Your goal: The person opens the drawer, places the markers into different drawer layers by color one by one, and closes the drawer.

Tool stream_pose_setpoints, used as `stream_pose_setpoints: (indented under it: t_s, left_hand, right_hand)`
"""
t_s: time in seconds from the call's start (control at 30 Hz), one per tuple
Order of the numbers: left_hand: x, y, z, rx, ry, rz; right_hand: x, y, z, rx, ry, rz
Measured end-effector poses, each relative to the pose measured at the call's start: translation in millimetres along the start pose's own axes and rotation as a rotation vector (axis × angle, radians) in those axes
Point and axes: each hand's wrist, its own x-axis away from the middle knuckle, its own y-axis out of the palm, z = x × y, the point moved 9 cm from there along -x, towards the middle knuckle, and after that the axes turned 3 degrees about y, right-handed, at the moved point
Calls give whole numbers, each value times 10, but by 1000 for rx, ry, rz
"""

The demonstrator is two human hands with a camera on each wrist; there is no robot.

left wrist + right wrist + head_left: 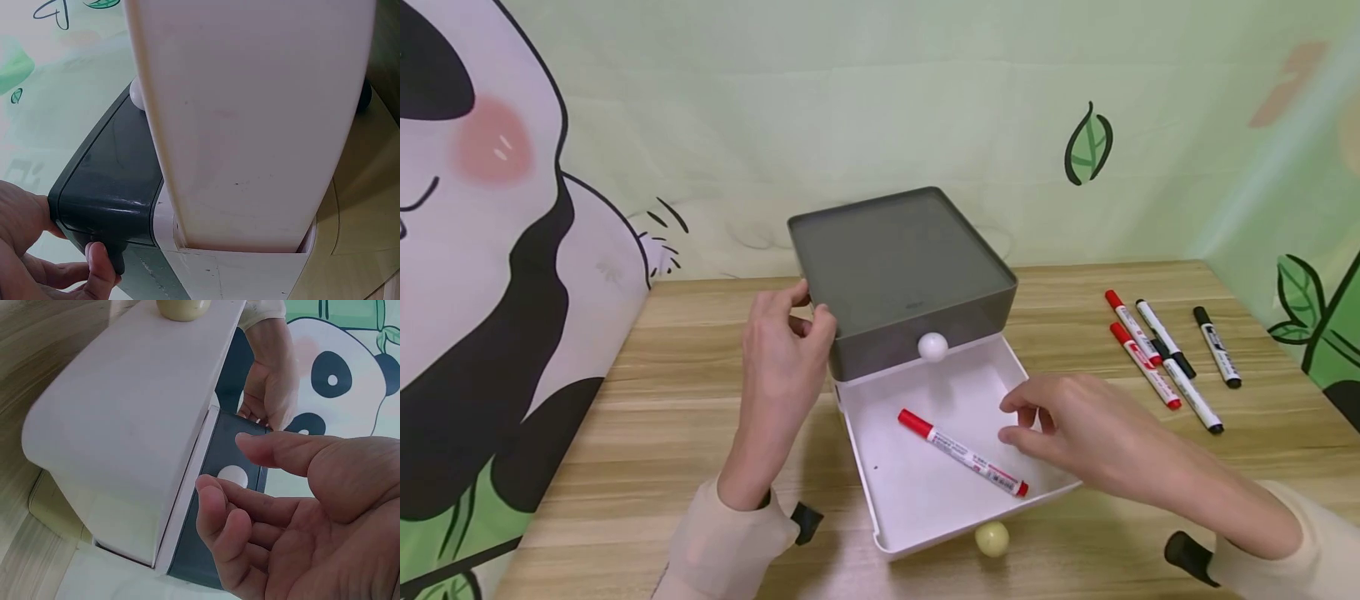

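Observation:
A small drawer box has a dark grey upper drawer unit (917,321) with a white round knob (933,347). Below it, a white drawer (880,508) is pulled out, with a pale yellow knob (992,539) on its front. Inside lies a red-capped marker (966,454), slanting across the drawer floor. At the box's left side, my left hand (786,350) grips the grey edge with thumb and fingers bent against it. My right hand (1075,425) hovers over the drawer's right side, thumb and index finger apart, holding nothing. The right wrist view shows its loosely curled fingers (231,534).
Several red and black markers (1150,358) lie in a loose group on the wooden table (700,400), right of the box. One black-capped marker (1217,346) lies apart from them. Behind the table hangs a green printed backdrop (887,108) with a panda.

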Motion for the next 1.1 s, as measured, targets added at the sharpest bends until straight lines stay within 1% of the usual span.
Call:
stream_pose_setpoints:
  t_s: [0.27, 0.57, 0.73, 0.87, 1.1]
  left_hand:
    - [2, 1, 9, -5, 14, 8]
    - [-2, -3, 5, -6, 8, 4]
    - [1, 1, 1, -4, 2, 1]
    - [2, 3, 1, -3, 1, 0]
    - [2, 3, 5, -2, 11, 3]
  right_hand:
    - [61, -92, 94, 4, 23, 27]
    - [118, -215, 205, 18, 44, 63]
    - [139, -293, 290, -2, 41, 79]
    - [165, -393, 396, 7, 47, 115]
    - [190, -551, 649, 29, 81, 158]
